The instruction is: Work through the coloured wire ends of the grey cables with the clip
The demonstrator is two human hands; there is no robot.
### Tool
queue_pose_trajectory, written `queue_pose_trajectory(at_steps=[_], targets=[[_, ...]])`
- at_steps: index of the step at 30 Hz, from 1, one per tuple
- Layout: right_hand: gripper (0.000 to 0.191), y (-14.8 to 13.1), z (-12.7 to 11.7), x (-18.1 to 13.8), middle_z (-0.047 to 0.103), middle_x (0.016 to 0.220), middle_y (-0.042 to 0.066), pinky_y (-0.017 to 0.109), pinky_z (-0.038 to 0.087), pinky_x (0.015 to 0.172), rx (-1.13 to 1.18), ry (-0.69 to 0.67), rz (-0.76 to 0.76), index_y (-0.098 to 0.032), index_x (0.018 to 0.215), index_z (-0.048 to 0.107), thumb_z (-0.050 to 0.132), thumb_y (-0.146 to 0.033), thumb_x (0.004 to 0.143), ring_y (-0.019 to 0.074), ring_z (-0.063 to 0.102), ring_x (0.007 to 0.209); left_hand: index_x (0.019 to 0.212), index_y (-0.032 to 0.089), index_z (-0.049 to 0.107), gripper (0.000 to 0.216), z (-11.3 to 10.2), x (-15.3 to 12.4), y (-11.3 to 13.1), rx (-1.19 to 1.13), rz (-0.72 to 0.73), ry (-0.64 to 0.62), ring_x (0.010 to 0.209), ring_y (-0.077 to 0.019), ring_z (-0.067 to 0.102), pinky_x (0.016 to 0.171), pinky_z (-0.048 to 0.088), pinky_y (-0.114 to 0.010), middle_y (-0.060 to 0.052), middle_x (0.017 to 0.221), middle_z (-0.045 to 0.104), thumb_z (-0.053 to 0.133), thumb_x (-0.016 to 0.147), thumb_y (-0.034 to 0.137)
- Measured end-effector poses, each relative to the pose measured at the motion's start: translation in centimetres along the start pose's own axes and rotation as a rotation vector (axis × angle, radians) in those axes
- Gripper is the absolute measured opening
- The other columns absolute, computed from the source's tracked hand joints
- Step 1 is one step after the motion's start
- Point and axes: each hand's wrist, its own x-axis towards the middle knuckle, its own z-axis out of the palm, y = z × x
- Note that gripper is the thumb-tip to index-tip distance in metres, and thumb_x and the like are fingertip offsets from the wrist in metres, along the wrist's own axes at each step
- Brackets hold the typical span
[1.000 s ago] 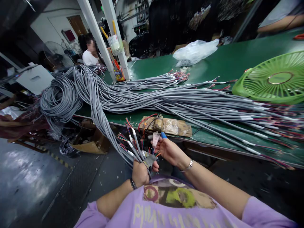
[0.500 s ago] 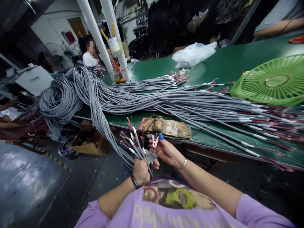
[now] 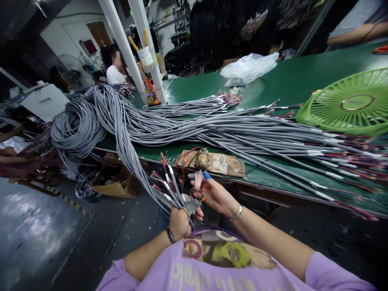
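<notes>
My left hand (image 3: 179, 221) is closed round a bundle of grey cables (image 3: 169, 189) whose stripped ends fan out into coloured wires. The bundle runs up and left to a big heap of grey cables (image 3: 127, 121) on the green table (image 3: 291, 81). My right hand (image 3: 214, 194) is just right of the cable ends, fingers curled round a small pink and white tool (image 3: 198, 180), blurred. A blue cap covers one fingertip (image 3: 207, 175).
A brown block with wires (image 3: 212, 161) lies at the table's near edge. A green fan grille (image 3: 348, 103) sits at right, a clear plastic bag (image 3: 248, 66) at the back. White posts (image 3: 133, 48) stand at the table's far left. Another person (image 3: 115, 66) sits beyond. A cardboard box (image 3: 117, 180) rests on the floor.
The small tool in my right hand has shifted slightly and is blurred now. My left hand keeps the same hold on the cable bundle.
</notes>
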Motion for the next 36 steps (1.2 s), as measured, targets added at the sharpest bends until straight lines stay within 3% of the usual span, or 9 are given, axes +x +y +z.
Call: queue_pose_trajectory(at_steps=[3,9,14,19,23,32,36], targets=[[0.028,0.1,0.0,-0.3,0.065,0.074,0.003,0.025,0.044,0.056,-0.037,0.014,-0.049,-0.018,0.080,0.063,0.066,-0.046,0.076,0.0122,0.054,0.060,0.055,0.014,0.061,0.033,-0.1,-0.2,0.0,-0.017,0.033,0.006,0.037,-0.0095,0.048,0.041,0.037,-0.021,-0.001,0.043,0.057,0.072,0.062,0.044],[0.036,0.1,-0.2,-0.4,0.063,0.070,0.002,0.024,0.043,0.055,-0.138,-0.011,-0.092,-0.017,0.078,0.063,0.064,-0.053,0.074,0.0112,0.053,0.059,0.051,0.014,0.060,0.032,0.0,0.1,0.0,-0.042,0.063,0.023,0.038,-0.0093,0.050,0.041,0.038,-0.021,-0.002,0.043,0.058,0.071,0.064,0.041],[0.039,-0.4,0.1,-1.8,0.061,0.061,0.002,0.025,0.040,0.051,-0.348,-0.159,0.051,-0.017,0.079,0.057,0.058,-0.056,0.078,0.0134,0.057,0.053,0.051,0.014,0.061,0.030,-0.4,0.5,-0.7,-0.020,0.100,0.015,0.041,-0.0116,0.054,0.043,0.041,-0.022,-0.003,0.045,0.060,0.070,0.066,0.038],[0.032,-0.2,0.5,-3.2,0.058,0.055,-0.003,0.025,0.038,0.053,-0.504,-0.284,0.064,-0.018,0.081,0.050,0.066,-0.046,0.076,0.0137,0.057,0.052,0.053,0.014,0.062,0.028,-1.4,0.8,-2.2,0.084,0.123,-0.019,0.048,-0.0164,0.060,0.049,0.047,-0.026,-0.005,0.047,0.062,0.069,0.069,0.037],[0.032,0.0,0.3,-3.4,0.058,0.055,-0.002,0.025,0.036,0.051,-0.539,-0.274,0.032,-0.018,0.078,0.048,0.062,-0.047,0.078,0.0145,0.058,0.053,0.054,0.014,0.063,0.030,-1.8,0.9,-2.7,0.153,0.152,-0.020,0.045,-0.0149,0.059,0.047,0.046,-0.025,-0.005,0.050,0.064,0.069,0.070,0.039],[0.026,0.6,0.8,-3.8,0.056,0.055,-0.003,0.025,0.036,0.053,-0.455,-0.222,-0.054,-0.018,0.075,0.045,0.063,-0.037,0.080,0.0119,0.055,0.053,0.058,0.013,0.063,0.033,-1.5,1.1,-2.6,0.066,0.132,0.025,0.045,-0.0135,0.058,0.046,0.045,-0.023,-0.004,0.049,0.063,0.067,0.071,0.043],[0.023,0.7,0.8,-3.9,0.057,0.051,-0.003,0.029,0.042,0.052,-0.453,-0.256,-0.054,-0.020,0.078,0.046,0.061,-0.037,0.081,0.0149,0.056,0.048,0.055,0.013,0.063,0.035,-1.7,1.0,-2.0,0.133,0.080,-0.083,0.041,-0.0126,0.055,0.044,0.043,-0.023,-0.004,0.046,0.061,0.068,0.071,0.044]])
